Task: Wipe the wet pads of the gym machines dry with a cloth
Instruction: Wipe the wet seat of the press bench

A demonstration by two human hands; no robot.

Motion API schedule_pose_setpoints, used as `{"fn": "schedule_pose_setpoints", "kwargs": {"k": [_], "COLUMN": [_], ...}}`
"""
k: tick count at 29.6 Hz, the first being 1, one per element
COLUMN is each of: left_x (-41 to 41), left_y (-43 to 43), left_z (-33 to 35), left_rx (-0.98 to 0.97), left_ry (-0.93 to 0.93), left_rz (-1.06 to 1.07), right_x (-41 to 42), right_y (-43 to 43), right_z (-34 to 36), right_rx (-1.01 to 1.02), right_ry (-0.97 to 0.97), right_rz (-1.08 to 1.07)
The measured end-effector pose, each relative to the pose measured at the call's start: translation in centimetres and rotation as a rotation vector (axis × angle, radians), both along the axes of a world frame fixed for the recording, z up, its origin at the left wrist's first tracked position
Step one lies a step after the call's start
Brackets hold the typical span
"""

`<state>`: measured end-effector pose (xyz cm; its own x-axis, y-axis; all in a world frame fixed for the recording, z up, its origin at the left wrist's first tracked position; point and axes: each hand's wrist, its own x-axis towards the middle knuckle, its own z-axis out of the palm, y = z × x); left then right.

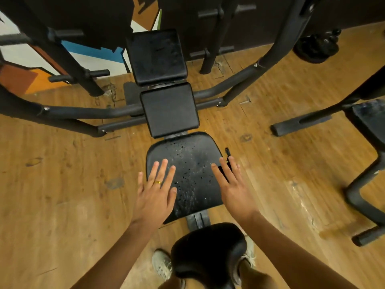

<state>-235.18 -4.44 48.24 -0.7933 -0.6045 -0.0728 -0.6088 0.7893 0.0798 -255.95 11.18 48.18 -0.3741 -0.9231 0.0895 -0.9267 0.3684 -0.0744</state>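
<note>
Three black pads in a row: droplet-speckled seat pad [193, 174], then middle pad [169, 110] and top pad [156, 56] beyond it. Left hand [155, 190] and right hand [231, 184] both spread flat over the seat pad's sides, holding nothing.

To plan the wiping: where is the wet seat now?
Head view, lower centre: the seat lies between the left hand and the right hand, below the middle pad.

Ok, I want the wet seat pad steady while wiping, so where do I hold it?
Hold the seat pad by its left side rim, coming from the left with the left hand, thumb on top, fingers under. The rim overhangs open floor there, and the droplets sit mid-pad, free for wiping.
</note>
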Motion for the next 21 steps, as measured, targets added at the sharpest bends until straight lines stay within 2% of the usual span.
{"fn": "schedule_pose_setpoints", "kwargs": {"k": [4,8,9,11,13,16,19,21], "left_x": [-3.2,-5.2,-5.7,-7.0,-8.1,-7.5,-7.7,-7.6], "left_y": [-1.0,-2.4,-2.9,-4.0,-5.7,-6.2,-6.2,-6.8], "left_z": [-4.8,-11.7,-13.4,-19.3,-20.3,-26.6,-28.1,-28.4], "left_rx": [-0.034,-0.058,-0.044,-0.133,-0.083,-0.166,-0.216,-0.219], "left_ry": [-0.02,-0.057,-0.044,0.007,0.089,0.162,0.188,0.196], "left_rz": [0.062,0.063,0.078,0.144,0.182,0.201,0.172,0.2], "right_x": [-5.7,-8.1,-8.8,-10.6,-12.0,-12.1,-12.3,-12.5], "right_y": [-3.5,-6.3,-7.0,-9.1,-11.5,-12.8,-13.5,-13.6], "right_z": [-6.8,-13.8,-15.3,-20.8,-21.4,-26.0,-26.9,-26.8], "right_rx": [0.056,0.051,0.023,-0.152,-0.199,-0.385,-0.494,-0.462], "right_ry": [0.019,-0.002,0.012,0.063,-0.037,-0.043,-0.086,-0.08], "right_rz": [0.08,0.184,0.174,0.17,0.178,0.112,0.097,0.122]}}
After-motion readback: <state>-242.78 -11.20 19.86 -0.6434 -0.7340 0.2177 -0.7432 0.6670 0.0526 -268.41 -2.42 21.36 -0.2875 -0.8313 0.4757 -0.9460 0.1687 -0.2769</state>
